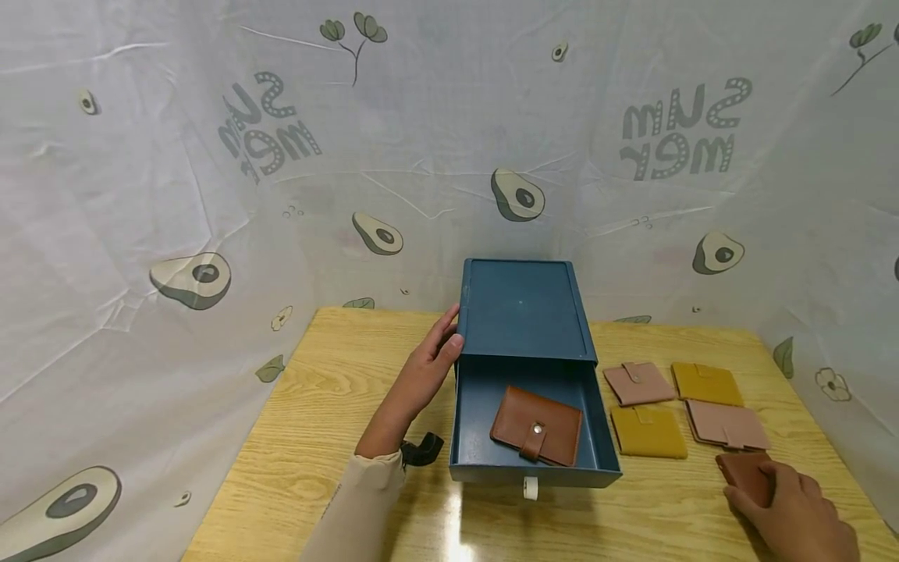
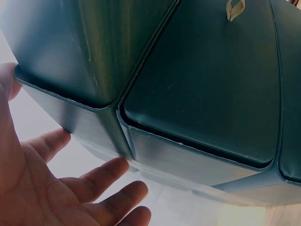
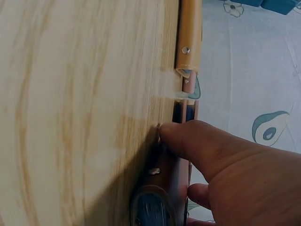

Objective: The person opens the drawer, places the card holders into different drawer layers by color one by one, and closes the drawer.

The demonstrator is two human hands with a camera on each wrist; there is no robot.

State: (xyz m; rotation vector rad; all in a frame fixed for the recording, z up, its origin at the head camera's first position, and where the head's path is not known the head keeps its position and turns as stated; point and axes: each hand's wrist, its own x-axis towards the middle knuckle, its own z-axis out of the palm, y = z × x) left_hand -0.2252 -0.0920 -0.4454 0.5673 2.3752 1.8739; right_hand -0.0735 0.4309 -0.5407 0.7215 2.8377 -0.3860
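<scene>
A dark blue drawer box (image 1: 525,308) stands on the table with its lower drawer (image 1: 485,453) pulled out toward me. Inside the drawer lies a brown snap-strap wallet (image 1: 520,417). My left hand (image 1: 421,371) rests against the left side of the box, its thumb at the top edge; the left wrist view shows the fingers (image 2: 106,176) extended along the wall. At the right, my right hand (image 1: 801,511) grips a second brown wallet (image 1: 744,472) between thumb and fingers. In the right wrist view that wallet (image 3: 164,181) stands close over the wood, its snap visible.
Two pink wallets (image 1: 639,384) and two yellow wallets (image 1: 648,432) lie beside the box, between it and my right hand. A white pull tab (image 1: 530,489) sticks out from the drawer front. A pale avocado-print curtain (image 1: 435,140) surrounds the wooden table (image 1: 302,414).
</scene>
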